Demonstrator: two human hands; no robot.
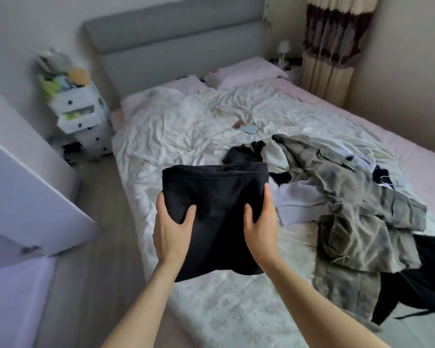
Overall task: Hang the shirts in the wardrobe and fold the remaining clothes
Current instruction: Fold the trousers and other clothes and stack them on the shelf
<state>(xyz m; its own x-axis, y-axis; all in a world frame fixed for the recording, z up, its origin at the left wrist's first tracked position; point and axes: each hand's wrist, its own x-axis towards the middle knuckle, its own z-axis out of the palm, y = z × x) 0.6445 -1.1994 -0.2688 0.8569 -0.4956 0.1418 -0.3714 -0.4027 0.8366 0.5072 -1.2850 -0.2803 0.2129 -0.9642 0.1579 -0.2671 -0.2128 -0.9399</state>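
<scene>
Two bare forearms reach in from below, no sleeves, watch or rings visible on left hand (172, 233) or right hand (259, 228).

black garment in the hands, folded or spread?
Folded: the black garment shows stacked layered edges along its top, held compact between left hand and right hand.

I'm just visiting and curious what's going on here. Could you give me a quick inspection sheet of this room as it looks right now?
Surface: bed with rumpled white bedding.
Job's things: folded black garment held above the bed; unfolded pile with a grey-green cargo garment to the right.
Clutter: phone on the bedding; stuffed toys on a white drawer unit.
Grips: left hand and right hand both closed on the black garment.
Cables: nothing seen.
Surroundings: grey headboard, striped curtain, white door at left.
</scene>
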